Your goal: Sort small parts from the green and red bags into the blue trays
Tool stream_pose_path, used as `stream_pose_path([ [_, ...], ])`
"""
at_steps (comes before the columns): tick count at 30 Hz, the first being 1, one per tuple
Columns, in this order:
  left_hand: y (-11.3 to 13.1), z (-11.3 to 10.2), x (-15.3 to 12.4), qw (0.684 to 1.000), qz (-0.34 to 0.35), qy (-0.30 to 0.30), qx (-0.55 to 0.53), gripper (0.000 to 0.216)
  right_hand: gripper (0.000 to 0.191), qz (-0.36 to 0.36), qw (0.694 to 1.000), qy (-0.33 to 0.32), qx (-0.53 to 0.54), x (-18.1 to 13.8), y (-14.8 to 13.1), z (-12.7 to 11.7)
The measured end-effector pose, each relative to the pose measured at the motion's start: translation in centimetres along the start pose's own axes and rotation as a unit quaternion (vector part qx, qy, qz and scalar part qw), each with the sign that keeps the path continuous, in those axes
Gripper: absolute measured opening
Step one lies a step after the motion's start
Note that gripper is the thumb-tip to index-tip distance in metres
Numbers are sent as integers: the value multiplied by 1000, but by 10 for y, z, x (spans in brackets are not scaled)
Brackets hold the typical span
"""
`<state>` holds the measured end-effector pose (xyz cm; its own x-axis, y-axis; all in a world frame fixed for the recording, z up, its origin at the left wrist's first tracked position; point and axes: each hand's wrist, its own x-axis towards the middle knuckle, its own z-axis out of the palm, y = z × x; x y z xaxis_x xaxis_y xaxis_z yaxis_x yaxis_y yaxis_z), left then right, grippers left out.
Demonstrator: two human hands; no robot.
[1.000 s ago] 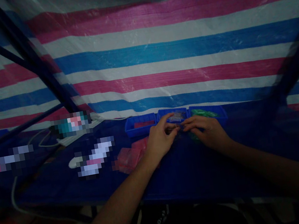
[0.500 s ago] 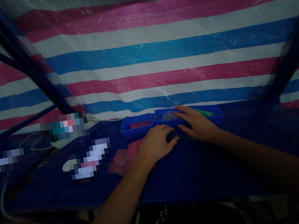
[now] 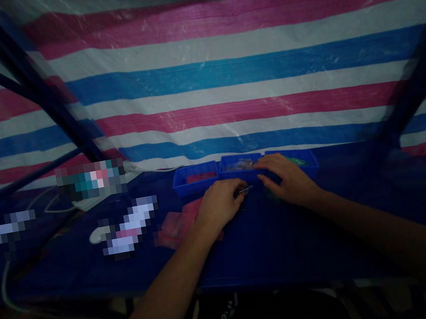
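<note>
My left hand is in front of the middle bin, thumb and fingers pinched on a small thin shiny piece, too dim to name exactly. My right hand reaches over the front right of the middle blue bin, its thumb apart from the curved fingers. Clear small items lie inside that bin. Pink plastic bags lie flat beside my left wrist, partly under the forearm.
The left blue bin has pink contents; the right blue bin holds green ones. Farther left are a white rounded object and a cable. Blue frame posts and a striped sheet close off the back.
My left thumb and fingers have come together, with a thin shiny piece now showing between them. My right hand has shifted slightly right and down, its fingers drawn in from over the middle bin.
</note>
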<state>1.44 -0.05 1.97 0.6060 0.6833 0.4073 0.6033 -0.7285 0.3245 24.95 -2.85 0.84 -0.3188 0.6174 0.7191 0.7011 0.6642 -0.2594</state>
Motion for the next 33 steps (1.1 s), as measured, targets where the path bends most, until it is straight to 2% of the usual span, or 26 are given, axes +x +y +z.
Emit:
stream_pose_path([
  [3,2,-1,1,998,-20,17,-58,19,33,14,999,-2,51,-2,-8,-3],
  [7,9,-2,2,992,-17,14,-125,27,40,45,988,-60,134,-5,-11,-2],
  [9,12,-2,2,991,-14,15,-134,35,34,85,981,-66,162,-6,-10,0],
  [12,12,-2,3,989,-13,20,-144,45,22,156,967,-40,198,-6,-7,2],
  [14,11,-2,3,988,-13,26,-149,47,21,200,949,-24,241,-5,-5,3],
  [19,10,-1,3,991,-9,49,-128,38,32,294,883,-4,366,-4,-1,6],
  [24,18,-3,2,995,3,59,-85,26,32,285,866,12,410,-4,-3,6],
  [27,21,-6,2,992,-3,47,-114,17,33,277,863,10,423,-5,-6,6],
  [33,25,-7,2,980,-25,64,-186,15,39,274,857,-14,436,-7,-14,8],
])
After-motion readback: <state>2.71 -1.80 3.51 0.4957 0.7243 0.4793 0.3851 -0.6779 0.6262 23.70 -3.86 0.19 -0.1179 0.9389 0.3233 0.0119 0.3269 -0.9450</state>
